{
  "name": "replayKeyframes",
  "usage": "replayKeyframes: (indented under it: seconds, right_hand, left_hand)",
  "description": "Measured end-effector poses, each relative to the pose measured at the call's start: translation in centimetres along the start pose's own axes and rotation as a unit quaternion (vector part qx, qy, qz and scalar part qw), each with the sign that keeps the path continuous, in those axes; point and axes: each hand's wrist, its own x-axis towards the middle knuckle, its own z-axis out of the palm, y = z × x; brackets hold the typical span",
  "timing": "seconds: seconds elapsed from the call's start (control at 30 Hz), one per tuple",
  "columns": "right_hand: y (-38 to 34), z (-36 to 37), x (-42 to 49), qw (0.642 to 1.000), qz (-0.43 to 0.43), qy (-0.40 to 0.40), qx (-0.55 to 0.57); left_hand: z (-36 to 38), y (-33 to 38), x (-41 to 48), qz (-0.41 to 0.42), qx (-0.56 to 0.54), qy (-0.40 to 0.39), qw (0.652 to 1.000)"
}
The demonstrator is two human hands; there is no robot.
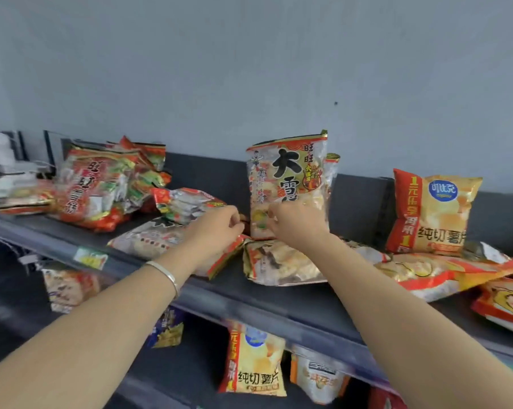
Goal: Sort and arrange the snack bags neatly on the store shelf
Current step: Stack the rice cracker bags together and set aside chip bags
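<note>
Right hand (296, 224): fingers curled against the lower front of the upright rice-cracker bag (287, 178), pinching the film there. I read this as a hold on the bag.

Left hand (216, 228): fingers curled, tips at the same bag's lower left edge. I cannot tell from here whether they grip the edge or only sit beside it. Silver bracelet (166, 276) on that wrist.

The upright rice-cracker bag stands mid-shelf against the dark back panel, print facing me. A second bag (334, 169) stands just behind it, showing only at its right side.

Below the left hand, a flat pale bag (149, 240) lies face up. Below the right forearm, another flat bag (278, 265) lies at the foot of the standing one.

Right of these, a yellow chip bag (435, 211) stands upright, with a long flat bag (444, 273) lying in front of it.

Far left, a loose heap of red bags (98, 187), tilted and overlapping.

The shelf (278, 304) is dark grey. More bags hang or stand on the level beneath, one a yellow chip pack (255, 364).
</note>
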Motion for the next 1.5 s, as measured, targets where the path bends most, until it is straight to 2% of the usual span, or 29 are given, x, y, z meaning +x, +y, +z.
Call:
replayKeyframes:
  seconds: [0.4, 0.7, 1.2, 1.37, 1.5]
  right_hand:
    - [-24.0, 4.5, 11.4, 0.985, -0.162, 0.001, 0.057]
    - [-37.4, 8.1, 18.3, 0.972, -0.219, -0.030, 0.076]
    - [-49.5, 14.8, 33.2, 0.954, -0.278, -0.009, 0.108]
    - [-51.9, 15.8, 37.2, 0.962, -0.258, -0.020, 0.086]
    - [-52.2, 16.9, 39.6, 0.971, -0.234, -0.043, 0.028]
  left_hand:
    - [-12.4, -23.4, -3.1, -0.120, 0.090, 0.016, 0.989]
    - [-16.9, -39.0, -3.5, -0.159, 0.066, 0.024, 0.985]
    - [-19.1, -53.5, 4.6, -0.213, 0.069, 0.051, 0.973]
    - [-19.9, -57.0, 7.3, -0.263, -0.013, 0.063, 0.963]
    - [-20.1, -59.2, 9.6, -0.300, -0.133, 0.060, 0.943]
